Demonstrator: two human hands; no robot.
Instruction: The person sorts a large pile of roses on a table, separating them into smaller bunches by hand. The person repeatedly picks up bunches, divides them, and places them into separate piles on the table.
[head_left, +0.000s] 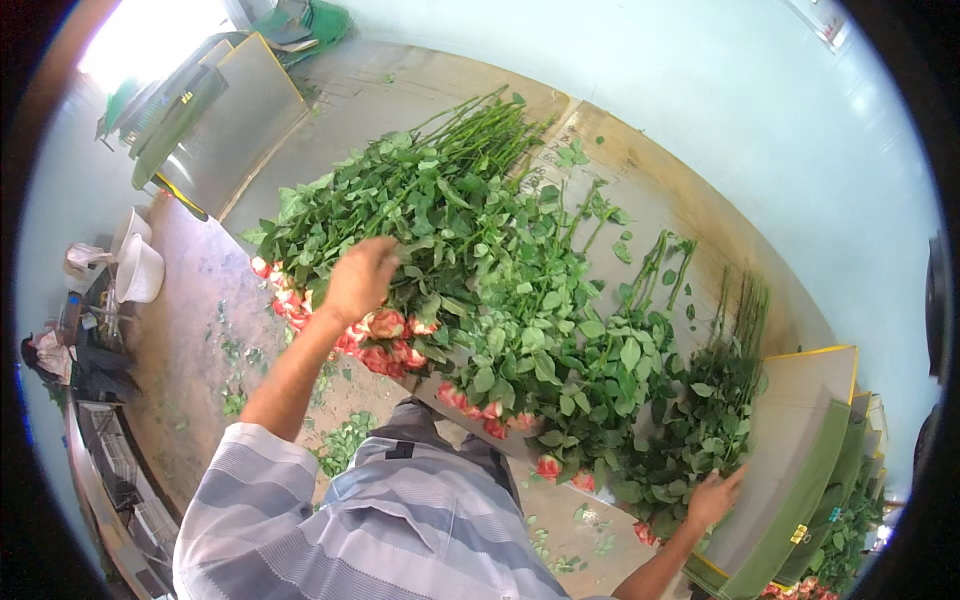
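Cut roses with red and cream blooms lie in piles across a grey work table, stems pointing away from me and blooms hanging over the near edge. Over the large left pile (420, 187) is my left hand (364, 277), fingers curled and slightly blurred; whether it pinches a leaf or stem cannot be made out. My right hand (716, 495) rests by the blooms end of the rightmost bunch (724, 405), fingers extended beside a grey upright divider (795, 442). Between them lie a middle pile (525, 300) and a smaller bunch (630, 352).
Handwritten marks cover the table top (330, 112) near its far edge. A second upright divider (240, 112) with green cloth stands at the left. White buckets (140, 270) sit beyond it. Fallen leaves (349, 442) litter the floor. More roses (844, 540) show behind the right divider.
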